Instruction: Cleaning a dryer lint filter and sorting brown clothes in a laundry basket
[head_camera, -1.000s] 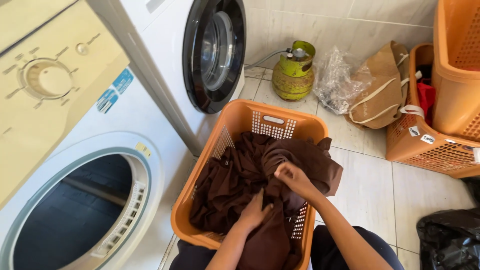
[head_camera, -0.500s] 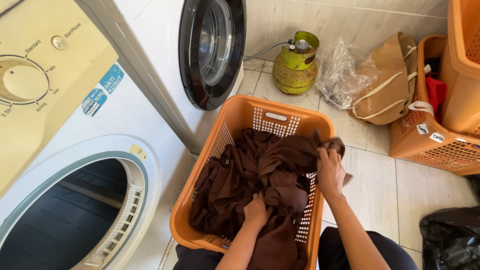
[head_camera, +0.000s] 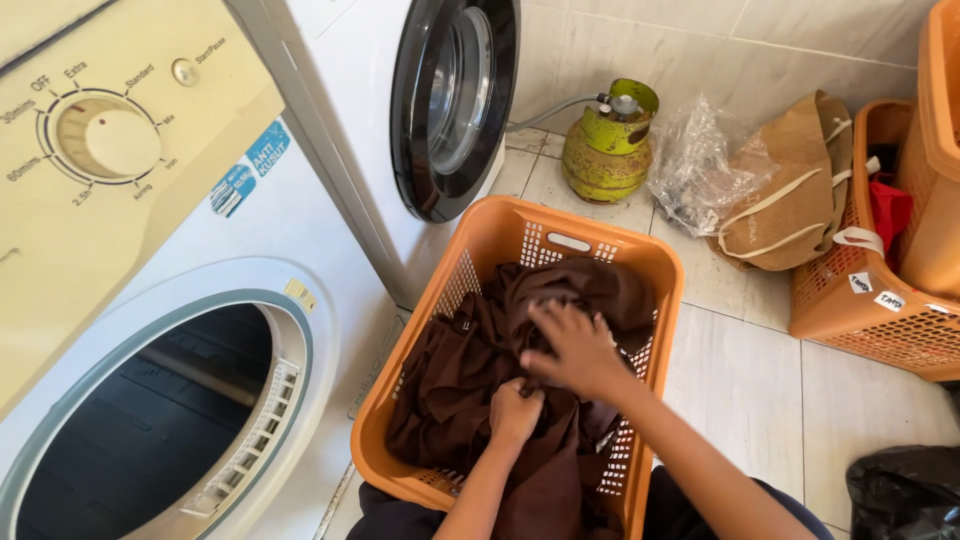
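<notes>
Pretty clearly this was a home laundry corner, not a shop or laundromat. A cream-panelled dryer (head_camera: 150, 300) with a round timer dial (head_camera: 105, 138) and an open drum filled the left of the frame, and a white front-loading washer (head_camera: 440, 110) with a dark round door stood at upper centre. An orange laundry basket (head_camera: 500, 240) full of brown clothes (head_camera: 480, 370) sat on the pale tiled floor (head_camera: 740, 380) in the middle. More orange baskets (head_camera: 880, 310) were stacked at right (plus a small green gas cylinder (head_camera: 608, 145) and a cloth bag (head_camera: 790, 200) against the tiled wall, very household storage).
</notes>
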